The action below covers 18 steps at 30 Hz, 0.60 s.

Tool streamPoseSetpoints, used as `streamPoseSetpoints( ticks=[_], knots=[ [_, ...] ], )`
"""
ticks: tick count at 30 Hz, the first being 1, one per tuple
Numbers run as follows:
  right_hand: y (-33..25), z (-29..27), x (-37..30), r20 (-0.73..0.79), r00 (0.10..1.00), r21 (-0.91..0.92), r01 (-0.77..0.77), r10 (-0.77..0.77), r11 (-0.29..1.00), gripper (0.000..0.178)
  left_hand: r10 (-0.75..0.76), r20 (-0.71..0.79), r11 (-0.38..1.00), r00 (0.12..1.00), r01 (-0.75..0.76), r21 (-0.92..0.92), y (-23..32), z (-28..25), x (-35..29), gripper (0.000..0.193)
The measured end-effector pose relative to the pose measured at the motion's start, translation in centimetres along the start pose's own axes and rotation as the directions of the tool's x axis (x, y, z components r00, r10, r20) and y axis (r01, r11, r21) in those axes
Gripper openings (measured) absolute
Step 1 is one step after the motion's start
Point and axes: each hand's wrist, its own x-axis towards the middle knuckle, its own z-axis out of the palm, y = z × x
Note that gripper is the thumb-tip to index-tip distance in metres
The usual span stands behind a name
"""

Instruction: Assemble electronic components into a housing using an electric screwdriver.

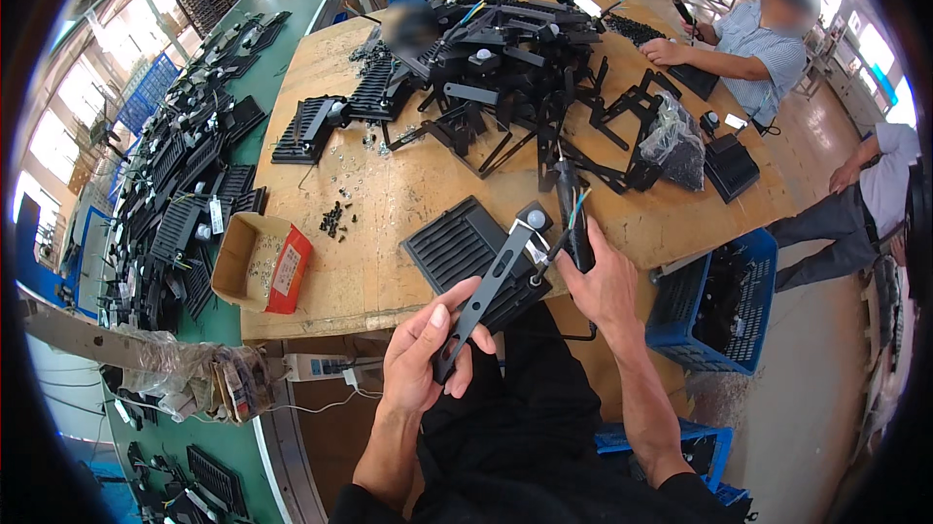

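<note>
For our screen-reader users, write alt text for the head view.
A person's left hand holds a flat black bracket and the right hand a black tool, near a ribbed black housing on a wooden table; a heap of dark parts lies beyond.

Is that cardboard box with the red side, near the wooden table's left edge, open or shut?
Open: no flap covers the top of the cardboard box, and small metallic pieces show inside.

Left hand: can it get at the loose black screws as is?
Probably yes: bare tabletop lies between the left hand and the black screws; the carton sits off to the side. But that hand holds a slotted bracket, likely hampering pickup.
</note>
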Motion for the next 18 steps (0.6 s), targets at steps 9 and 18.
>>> streamPoseSetpoints(
  ticks=[9, 18],
  knots=[
    [0.7, 1.7, -1.4, -0.006, 0.995, 0.109, 0.104, -0.104, 0.989, 0.054, 0.008, 0.031, 0.901, 0.999, -0.021, 0.434, 3.9, 3.3, -5.2, 0.04],
    [2.1, -8.2, -5.4, -0.071, 0.995, 0.537, 0.099, -0.071, 0.838, 0.044, -0.235, 0.064, 0.794, 0.97, 0.154, 0.588, 3.2, 7.0, -3.8, 0.034]
  ],
)
